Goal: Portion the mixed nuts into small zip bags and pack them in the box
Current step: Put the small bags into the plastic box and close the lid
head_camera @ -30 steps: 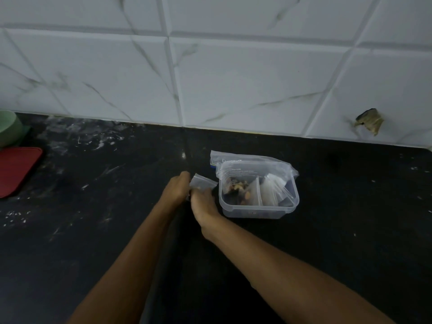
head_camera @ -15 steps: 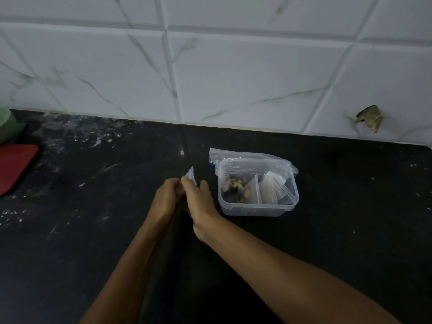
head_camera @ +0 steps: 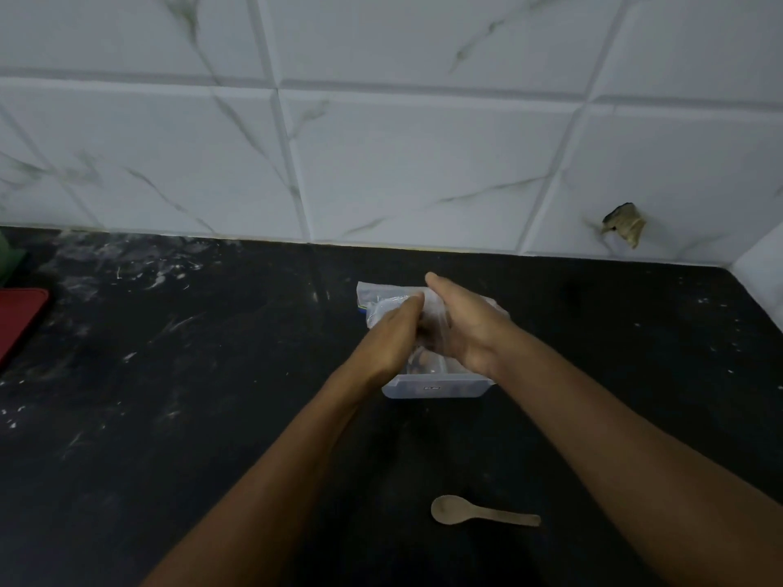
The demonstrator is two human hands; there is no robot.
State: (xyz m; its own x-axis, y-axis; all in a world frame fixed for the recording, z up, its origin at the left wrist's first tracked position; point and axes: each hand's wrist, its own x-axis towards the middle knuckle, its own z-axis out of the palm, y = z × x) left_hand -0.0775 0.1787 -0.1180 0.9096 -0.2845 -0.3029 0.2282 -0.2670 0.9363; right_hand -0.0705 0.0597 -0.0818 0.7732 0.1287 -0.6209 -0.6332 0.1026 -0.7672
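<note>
A clear plastic box stands on the black counter near the wall, with nuts dimly visible inside. Both hands are over the box and hide most of it. My left hand and my right hand face each other and hold a small clear zip bag between their fingers, just above the box's opening. A larger clear zip bag lies against the far side of the box. I cannot make out what the small bag contains.
A small wooden spoon lies on the counter in front of the box. A red board and a green item sit at the far left edge. The tiled wall runs behind, with a corner at the right.
Both hands moved right with the small zip bag, from beside the box's left side to above the box. The view dropped, and the spoon came into sight.
</note>
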